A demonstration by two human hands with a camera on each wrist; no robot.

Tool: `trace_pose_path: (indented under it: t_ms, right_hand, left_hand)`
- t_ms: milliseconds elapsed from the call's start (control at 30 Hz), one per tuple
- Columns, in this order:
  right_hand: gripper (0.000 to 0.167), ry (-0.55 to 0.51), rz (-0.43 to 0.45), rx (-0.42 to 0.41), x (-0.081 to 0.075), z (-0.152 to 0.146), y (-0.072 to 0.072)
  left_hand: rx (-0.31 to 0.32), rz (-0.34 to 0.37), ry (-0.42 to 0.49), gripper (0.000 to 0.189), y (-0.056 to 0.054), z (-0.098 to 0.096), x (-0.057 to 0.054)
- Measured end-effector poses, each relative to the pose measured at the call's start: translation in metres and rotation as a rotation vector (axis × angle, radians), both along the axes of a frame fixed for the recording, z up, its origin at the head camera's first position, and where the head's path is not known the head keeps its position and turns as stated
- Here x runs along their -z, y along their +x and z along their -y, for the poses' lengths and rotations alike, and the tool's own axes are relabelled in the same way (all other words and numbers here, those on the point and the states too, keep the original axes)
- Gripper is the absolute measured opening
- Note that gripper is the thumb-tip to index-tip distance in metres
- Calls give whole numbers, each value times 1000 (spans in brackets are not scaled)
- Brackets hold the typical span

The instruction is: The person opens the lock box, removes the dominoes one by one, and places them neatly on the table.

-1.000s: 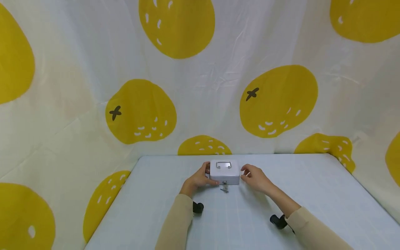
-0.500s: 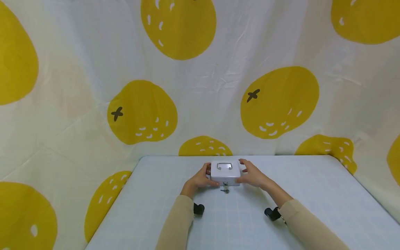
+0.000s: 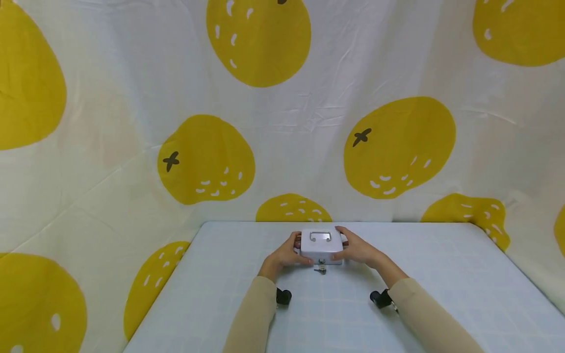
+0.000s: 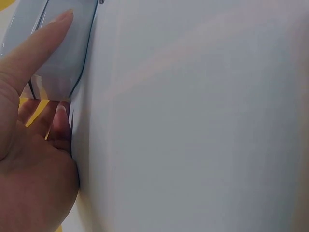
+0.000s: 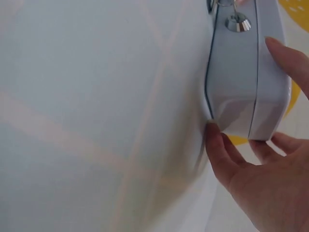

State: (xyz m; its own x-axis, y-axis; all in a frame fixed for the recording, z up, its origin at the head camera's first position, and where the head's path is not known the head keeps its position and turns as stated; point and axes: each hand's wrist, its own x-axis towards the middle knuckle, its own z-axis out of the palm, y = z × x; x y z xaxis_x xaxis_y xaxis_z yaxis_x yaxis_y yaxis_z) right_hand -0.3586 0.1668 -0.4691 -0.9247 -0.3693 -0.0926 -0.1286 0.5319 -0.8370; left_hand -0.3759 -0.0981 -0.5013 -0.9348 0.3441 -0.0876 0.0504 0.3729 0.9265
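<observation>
A small white cash box (image 3: 328, 249) sits near the far edge of the table, its lid down and a metal handle (image 3: 320, 240) on top. Keys (image 3: 321, 270) hang from the lock at its front; the right wrist view shows the round lock (image 5: 238, 22) close up. My left hand (image 3: 283, 255) grips the box's left end, thumb along the front and fingers at the side. At the other end my right hand (image 3: 359, 251) holds the box, thumb on its front. In the right wrist view, its fingers (image 5: 219, 157) lie around the end and lower edge.
A pale checked cloth (image 3: 326, 318) covers the table. Behind it hangs a white curtain (image 3: 300, 147) printed with large yellow fruit. Black wrist cameras (image 3: 284, 297) are worn at both sleeves.
My right hand has moved left from beside the box and taken hold of its right end. The left hand keeps its grip. The head view has shifted slightly.
</observation>
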Motion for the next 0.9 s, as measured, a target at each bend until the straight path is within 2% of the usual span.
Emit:
trace_pose_path:
  t_ms: [300, 600, 900]
  right_hand:
    - [101, -5, -2, 9, 3, -6, -8]
    - [96, 87, -60, 4, 0, -7, -15]
    - [94, 90, -41, 7, 2, -8, -17]
  left_hand:
    - [-9, -1, -26, 98, -1, -1, -1]
    - [-20, -1, -38, 101, 1, 0, -4]
    - [-13, 4, -34, 101, 3, 0, -4]
